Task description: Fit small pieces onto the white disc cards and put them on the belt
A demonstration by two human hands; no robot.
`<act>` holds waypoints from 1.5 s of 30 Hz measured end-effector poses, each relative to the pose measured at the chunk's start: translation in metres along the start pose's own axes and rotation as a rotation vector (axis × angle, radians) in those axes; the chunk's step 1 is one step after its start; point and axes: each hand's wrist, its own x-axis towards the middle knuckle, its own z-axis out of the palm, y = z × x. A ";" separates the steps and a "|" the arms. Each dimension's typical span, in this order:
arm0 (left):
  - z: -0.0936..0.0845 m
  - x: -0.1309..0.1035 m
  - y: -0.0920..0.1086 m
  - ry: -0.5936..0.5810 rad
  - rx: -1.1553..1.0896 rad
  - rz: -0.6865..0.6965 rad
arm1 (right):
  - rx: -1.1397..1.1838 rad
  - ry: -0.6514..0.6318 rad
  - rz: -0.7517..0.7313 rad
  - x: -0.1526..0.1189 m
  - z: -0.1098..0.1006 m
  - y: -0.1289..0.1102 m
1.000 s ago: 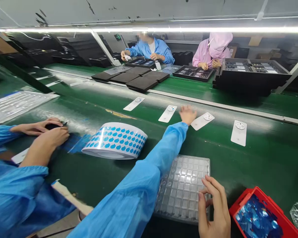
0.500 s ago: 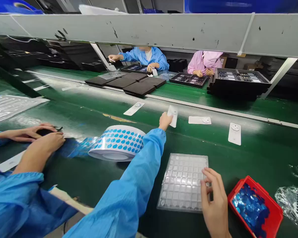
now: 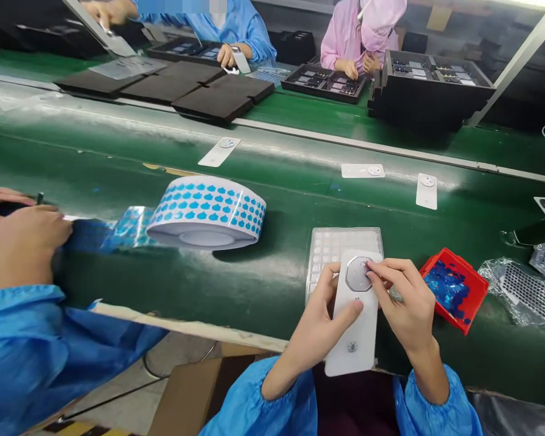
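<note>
A white rectangular panel (image 3: 355,339) with a round grey disc (image 3: 358,274) near its top is held upright in my left hand (image 3: 320,324), fingers behind and thumb across its front. My right hand (image 3: 406,300) pinches at the disc's right edge; whatever is between its fingertips is too small to make out. Behind the panel lies a clear tray with small pockets (image 3: 323,242), partly covered by it. To the right sits a red bin (image 3: 475,289) of small blue pieces (image 3: 445,287). More white panels (image 3: 218,152) lie on the green surface farther back.
A large roll of blue stickers (image 3: 204,209) stands left of the tray. A co-worker's hands (image 3: 22,242) work at the far left. Clear plastic packaging (image 3: 522,290) lies right of the bin. Two people sit across the line, near black trays (image 3: 324,85) and flat black boards (image 3: 209,103).
My left hand has come back from the far side of the surface with the white panel. My right hand has moved from the clear tray to the disc. The view has tilted down.
</note>
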 end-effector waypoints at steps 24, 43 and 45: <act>0.000 -0.022 -0.008 0.212 0.351 0.271 | -0.331 -0.096 -0.348 -0.025 -0.002 -0.002; -0.016 -0.023 -0.022 0.439 0.456 0.235 | -0.172 0.191 0.476 -0.042 -0.039 -0.008; -0.031 -0.023 -0.020 0.530 0.436 0.175 | -0.498 0.213 0.428 -0.041 -0.063 0.016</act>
